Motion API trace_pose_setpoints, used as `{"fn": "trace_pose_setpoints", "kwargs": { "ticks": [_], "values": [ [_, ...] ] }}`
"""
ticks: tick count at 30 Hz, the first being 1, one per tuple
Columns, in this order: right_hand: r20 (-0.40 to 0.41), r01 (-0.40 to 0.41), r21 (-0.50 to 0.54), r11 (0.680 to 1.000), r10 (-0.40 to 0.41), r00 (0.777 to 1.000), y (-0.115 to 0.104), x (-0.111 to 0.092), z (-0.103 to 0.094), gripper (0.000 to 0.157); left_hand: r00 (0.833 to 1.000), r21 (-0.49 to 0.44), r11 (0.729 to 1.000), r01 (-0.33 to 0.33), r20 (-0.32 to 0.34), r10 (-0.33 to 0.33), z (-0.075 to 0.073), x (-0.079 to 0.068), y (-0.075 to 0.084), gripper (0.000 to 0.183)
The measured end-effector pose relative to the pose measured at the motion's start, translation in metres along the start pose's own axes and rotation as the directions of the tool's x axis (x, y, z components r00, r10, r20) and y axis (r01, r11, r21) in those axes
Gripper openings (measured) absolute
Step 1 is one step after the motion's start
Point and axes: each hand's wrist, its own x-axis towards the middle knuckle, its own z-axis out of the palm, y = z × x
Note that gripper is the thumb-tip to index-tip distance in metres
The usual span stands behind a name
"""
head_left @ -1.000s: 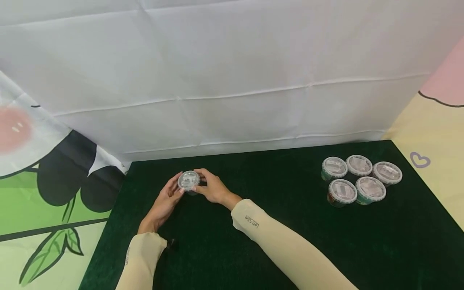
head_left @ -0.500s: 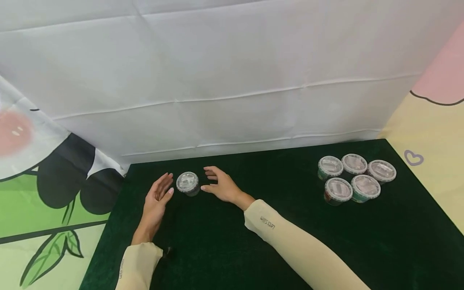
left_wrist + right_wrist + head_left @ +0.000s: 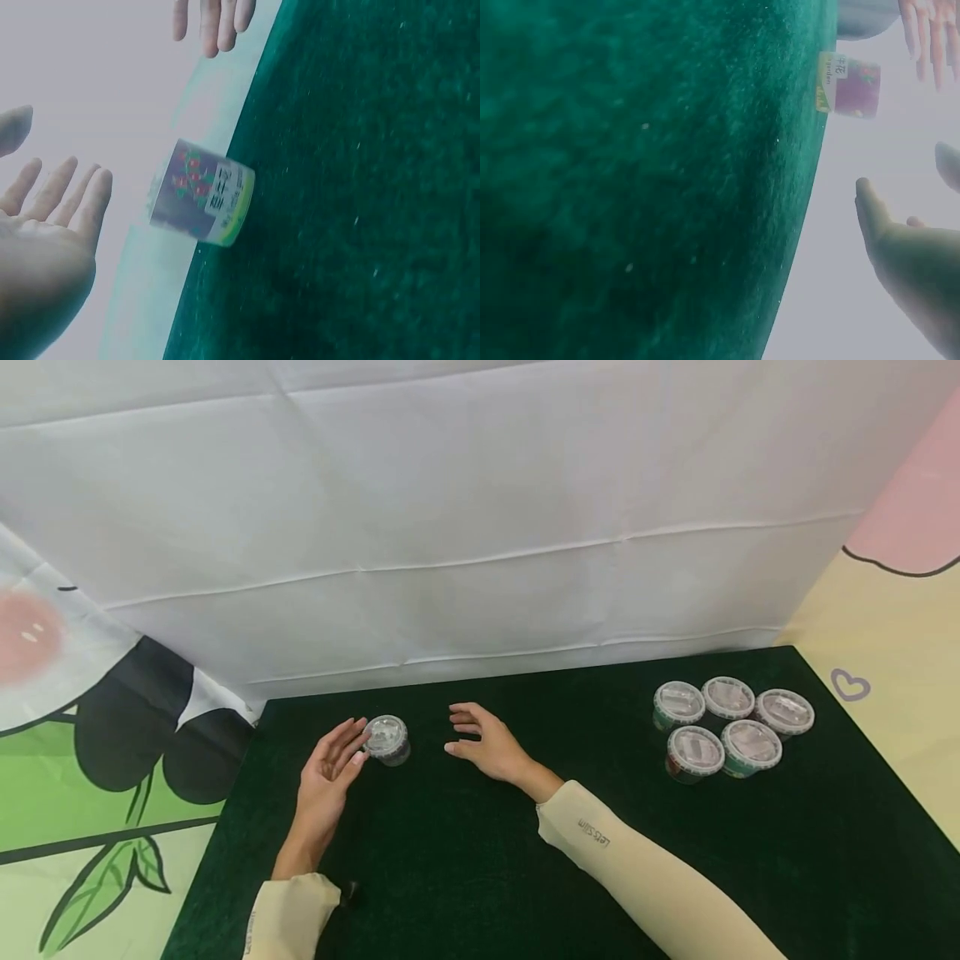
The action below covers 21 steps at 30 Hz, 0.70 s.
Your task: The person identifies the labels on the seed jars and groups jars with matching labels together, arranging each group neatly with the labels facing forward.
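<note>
A small lidded cup (image 3: 386,739) stands upright at the left of the dark green cloth, its clear lid facing up. In the left wrist view the cup (image 3: 202,193) has a purple label with printed red flowers and a yellow-green band. My left hand (image 3: 326,781) is just left of the cup, fingers extended and overlapping its edge in the head view. My right hand (image 3: 487,747) is held to the right of the cup, apart from it, with relaxed fingers and nothing in them. The right wrist view has the cup (image 3: 851,86) well beyond my right hand.
Several more lidded cups (image 3: 696,752) stand in a close group at the right of the green tabletop (image 3: 480,860). Behind the table hangs a white cloth backdrop (image 3: 480,543). Printed cartoon panels (image 3: 900,693) flank both sides.
Both hands have let go of the cup, which stays standing at the left. My right hand has moved away to the right; my left hand drew back left, then a little closer again.
</note>
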Motion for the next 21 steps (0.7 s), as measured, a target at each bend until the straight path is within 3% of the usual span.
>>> {"fn": "trace_pose_setpoints", "kwargs": {
  "ticks": [9,13,21],
  "values": [
    [0.016,0.037,-0.005,0.999,-0.037,0.999,-0.009,-0.019,-0.013,0.06,0.99,-0.093,0.991,-0.092,0.102,0.101,0.021,-0.005,0.003,0.052],
    [0.011,0.071,0.003,0.997,-0.071,0.997,-0.007,-0.028,-0.019,0.059,0.982,-0.093,0.988,-0.124,0.13,0.136,0.033,-0.003,0.004,0.05],
    [-0.017,0.085,0.012,0.996,-0.085,0.996,-0.003,-0.045,-0.033,0.057,0.98,-0.045,0.996,-0.073,0.185,0.08,0.059,-0.005,0.004,0.048]
  ]
}}
